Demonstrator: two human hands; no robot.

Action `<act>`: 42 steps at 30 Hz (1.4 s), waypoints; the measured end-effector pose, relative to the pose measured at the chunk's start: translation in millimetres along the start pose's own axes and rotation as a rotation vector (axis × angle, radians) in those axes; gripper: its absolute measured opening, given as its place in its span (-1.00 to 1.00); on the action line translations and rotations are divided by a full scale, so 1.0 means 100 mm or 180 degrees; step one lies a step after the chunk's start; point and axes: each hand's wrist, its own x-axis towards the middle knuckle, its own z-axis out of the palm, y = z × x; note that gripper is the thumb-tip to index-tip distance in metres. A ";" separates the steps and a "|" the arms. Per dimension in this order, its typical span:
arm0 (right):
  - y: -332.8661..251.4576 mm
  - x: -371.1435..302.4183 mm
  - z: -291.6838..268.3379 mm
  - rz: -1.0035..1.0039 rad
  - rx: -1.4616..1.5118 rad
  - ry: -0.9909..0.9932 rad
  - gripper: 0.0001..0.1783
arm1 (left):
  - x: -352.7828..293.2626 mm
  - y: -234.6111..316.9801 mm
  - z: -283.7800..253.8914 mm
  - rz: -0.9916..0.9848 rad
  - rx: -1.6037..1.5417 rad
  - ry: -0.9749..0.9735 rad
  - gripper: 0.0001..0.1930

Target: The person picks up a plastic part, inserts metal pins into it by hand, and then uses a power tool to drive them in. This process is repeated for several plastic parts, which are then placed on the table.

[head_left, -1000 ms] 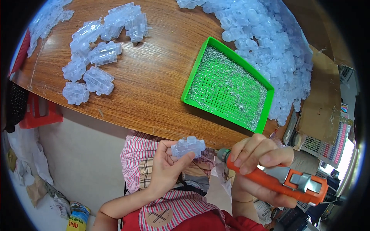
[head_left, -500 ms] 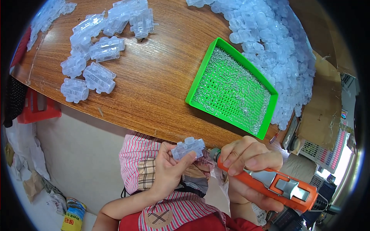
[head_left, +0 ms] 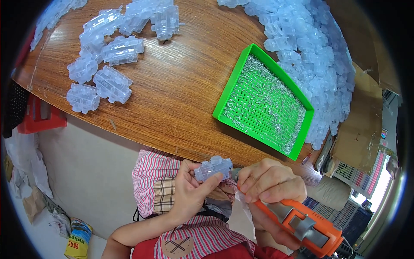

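My left hand grips a clear plastic housing with rounded tabs, thumb across its near face. It is held just off the table's front edge, above my lap. My right hand is wrapped round an orange electric screwdriver with a grey metal lever. The tool's nose points left at the housing's right end, very near it; whether the bit touches is hidden by my fingers. Beyond my hands, a green tray holds many small silver screws.
Several similar clear housings lie on the wooden table at the left. A large heap of clear plastic parts covers the right side, beside cardboard. A red stool stands below the table at the left.
My right hand has shifted slightly left, bringing the screwdriver's nose closer to the housing, while the tool's rear end has swung lower. The housing has moved slightly right.
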 end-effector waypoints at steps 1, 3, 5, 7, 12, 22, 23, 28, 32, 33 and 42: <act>-0.02 -0.01 0.01 -0.0014 -0.0010 -0.0016 -0.07 | 0.00 0.00 0.01 0.0014 -0.0013 -0.0013 -0.66; -0.03 -0.01 0.05 0.0007 -0.0122 0.0048 -0.06 | 0.00 0.02 0.00 -0.0070 0.0017 -0.0067 -0.67; -0.02 0.01 0.02 -0.0021 -0.0192 -0.0250 -0.06 | -0.01 -0.01 -0.08 -0.0120 0.0264 -0.0077 -0.67; 0.00 0.00 0.05 0.0056 -0.0203 -0.0176 -0.03 | 0.00 -0.02 -0.12 -0.0169 0.0405 -0.0090 -0.67; -0.27 0.16 0.12 0.0044 0.0087 0.0170 -0.13 | 0.01 -0.03 -0.05 -0.0130 0.0164 -0.0110 -0.69; -0.05 0.11 0.23 0.0288 0.0363 0.0004 -0.35 | 0.05 -0.13 -0.16 -0.0072 -0.0129 -0.0190 -0.68; -0.01 0.10 0.24 0.0296 0.0378 -0.0025 -0.26 | 0.05 -0.14 -0.19 -0.0021 -0.0045 -0.0183 -0.68; 0.06 0.09 0.22 0.0059 0.0311 -0.0165 -0.06 | 0.05 -0.10 -0.11 -0.0104 -0.0054 -0.0123 -0.68; 0.13 0.10 0.26 0.0025 0.0311 -0.0261 -0.05 | 0.05 -0.07 -0.15 -0.0101 0.0148 -0.0133 -0.66; 0.13 0.10 0.27 0.0018 0.0271 -0.0274 -0.04 | 0.04 -0.06 -0.14 -0.0122 0.0130 -0.0183 -0.66; 0.03 0.05 0.34 0.0205 -0.0062 -0.0290 -0.03 | 0.05 -0.07 -0.18 -0.0118 0.0049 -0.0227 -0.68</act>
